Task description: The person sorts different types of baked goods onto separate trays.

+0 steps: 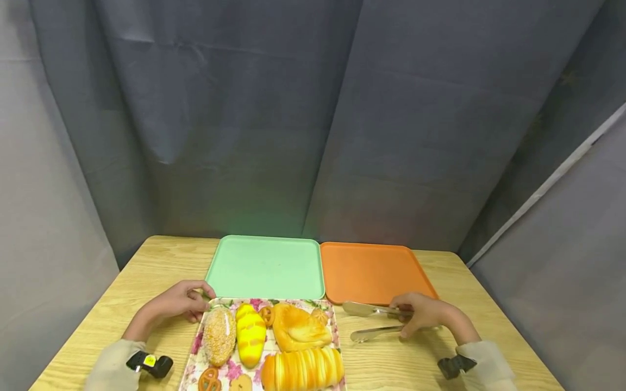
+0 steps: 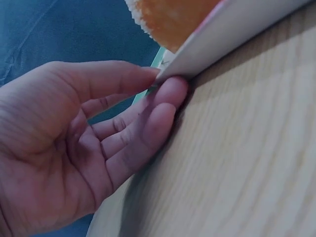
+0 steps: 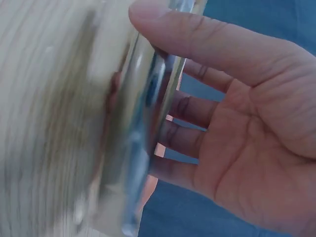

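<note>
My left hand is at the far left corner of a floral tray. In the left wrist view, its thumb and fingers pinch the tray's pale edge. On this tray lie a crumb-coated bun, a yellow bread, a folded golden pastry, a ridged loaf and a pretzel. To the right, my right hand holds metal tongs, whose two arms are spread and point left toward the tray. The right wrist view shows the tongs' metal blurred, between thumb and fingers.
Behind the floral tray stands a mint-green tray, and an orange tray adjoins it on the right. Both sit at the back of the wooden table. Grey curtains hang behind and at both sides.
</note>
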Motion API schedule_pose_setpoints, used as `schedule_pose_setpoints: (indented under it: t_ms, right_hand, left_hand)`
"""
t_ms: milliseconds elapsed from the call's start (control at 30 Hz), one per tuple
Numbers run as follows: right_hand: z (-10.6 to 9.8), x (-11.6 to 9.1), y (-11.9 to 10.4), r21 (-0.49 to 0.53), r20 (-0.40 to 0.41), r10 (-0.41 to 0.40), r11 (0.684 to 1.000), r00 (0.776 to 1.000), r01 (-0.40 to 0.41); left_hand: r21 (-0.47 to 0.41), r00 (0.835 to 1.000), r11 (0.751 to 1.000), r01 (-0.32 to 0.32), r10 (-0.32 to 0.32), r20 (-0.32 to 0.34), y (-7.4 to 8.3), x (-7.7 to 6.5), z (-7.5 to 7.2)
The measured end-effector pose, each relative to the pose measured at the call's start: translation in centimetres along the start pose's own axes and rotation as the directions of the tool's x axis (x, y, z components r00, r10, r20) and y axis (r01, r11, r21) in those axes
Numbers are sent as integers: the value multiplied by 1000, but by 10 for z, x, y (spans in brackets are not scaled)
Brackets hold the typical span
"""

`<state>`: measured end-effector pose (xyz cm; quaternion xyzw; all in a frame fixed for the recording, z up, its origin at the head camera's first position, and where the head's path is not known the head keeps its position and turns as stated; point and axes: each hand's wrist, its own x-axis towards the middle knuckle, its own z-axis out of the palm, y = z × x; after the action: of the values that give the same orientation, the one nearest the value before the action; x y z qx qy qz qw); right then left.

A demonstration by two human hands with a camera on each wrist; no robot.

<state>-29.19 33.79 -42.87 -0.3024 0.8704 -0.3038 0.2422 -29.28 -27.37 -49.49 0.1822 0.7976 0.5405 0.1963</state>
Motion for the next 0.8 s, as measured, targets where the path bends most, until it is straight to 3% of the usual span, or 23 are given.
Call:
schedule_pose_setpoints:
  t_ms: [100,300,433,800]
  right_hand:
    - [-3,-2,1,78,2,-72,994,997,72]
    - [-8,-1,-10,80,-74,-132,987,988,138]
    - [-7,6,-28,12,-152,-194,980,969,198]
    - [21,40,-98,-229,-324,-245,958,914,176]
  left_hand:
    - [-7,1000,1000,-2,3,11,2,2,0]
    - [2,999,1000,-20,20,40,2,5,-4]
    - [-1,998,1000,-29,29,47,2,4,-3]
    - [23,1000,1000,-5,5,3,12,0,3]
